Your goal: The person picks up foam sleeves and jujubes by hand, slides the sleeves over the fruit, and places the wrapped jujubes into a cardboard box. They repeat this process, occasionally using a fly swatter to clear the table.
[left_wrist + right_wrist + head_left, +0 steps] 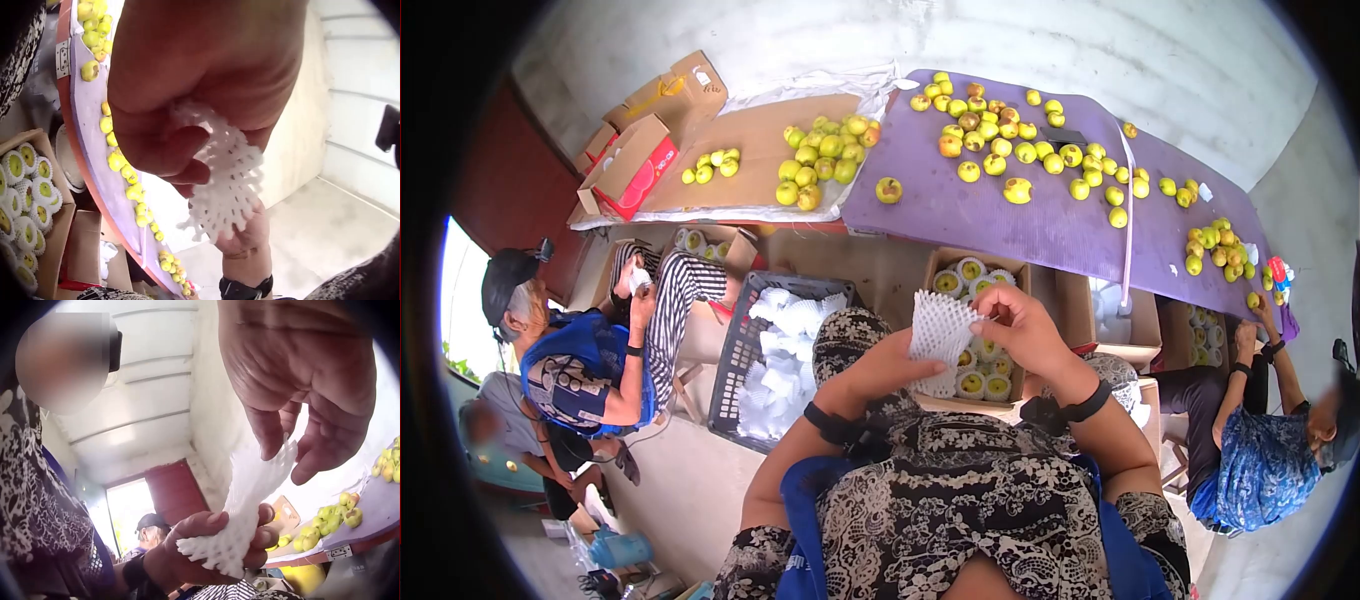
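A white foam net sleeve [941,328] is held up in front of the body, over a cardboard box. My left hand [888,366] grips it by its lower part, fingers curled around the mesh. At the upper right edge, my right hand [1028,332] pinches the netting between thumb and fingers. Seen from the right wrist, the foam net [240,509] is stretched narrow between the two hands, its cut end flaring beside the left thumb. Under the hands, apples in foam nets [970,384] sit in the cardboard box [1025,283].
A dark plastic crate [727,376] full of white foam nets stands at the left. Loose apples [1000,125] lie on the purple-covered table [1010,225] ahead. One person [600,370] sits at the left, another [1270,450] at the right. More cardboard boxes [1142,352] stand along the table.
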### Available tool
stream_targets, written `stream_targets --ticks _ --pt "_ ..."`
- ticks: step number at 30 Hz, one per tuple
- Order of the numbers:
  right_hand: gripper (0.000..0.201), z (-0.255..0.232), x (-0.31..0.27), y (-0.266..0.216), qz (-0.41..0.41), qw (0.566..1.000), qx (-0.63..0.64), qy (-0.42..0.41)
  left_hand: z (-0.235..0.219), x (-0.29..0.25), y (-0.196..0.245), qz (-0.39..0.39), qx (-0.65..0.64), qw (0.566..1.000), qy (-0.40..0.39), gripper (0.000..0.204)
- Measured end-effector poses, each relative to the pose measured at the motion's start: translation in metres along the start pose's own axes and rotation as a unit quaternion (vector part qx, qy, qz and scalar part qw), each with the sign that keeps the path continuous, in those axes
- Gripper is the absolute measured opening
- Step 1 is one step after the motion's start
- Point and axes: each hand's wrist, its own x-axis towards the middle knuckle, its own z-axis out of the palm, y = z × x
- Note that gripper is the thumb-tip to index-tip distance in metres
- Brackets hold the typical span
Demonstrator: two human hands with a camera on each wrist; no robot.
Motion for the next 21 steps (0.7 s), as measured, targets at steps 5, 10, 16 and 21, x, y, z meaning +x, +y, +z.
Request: stream_targets --ticks 5,10,16,21 --pt "0.032 0.012 -0.001 0.013 -0.032 0.991 0.129 0.016 -0.003 0.001 -0.008 0.01 -0.063 0.998 -0.007 0.043" --pt "0.05 0.02 -0.004 0.028 0.071 0.984 0.125 -0.102 0.006 0.012 -0.012 -0.029 0.004 0.998 -0.048 0.044" --pt "0.031 0.038 -0.001 -0.005 0.02 0.988 0.126 -0.084 0.017 0.023 -0.026 0.057 -0.117 0.989 -0.072 0.042" --pt "0.025 0.042 -0.007 -0.031 -0.239 0.942 -0.14 -0.192 0.02 0.026 -0.032 0.081 0.008 0.995 -0.064 0.031"
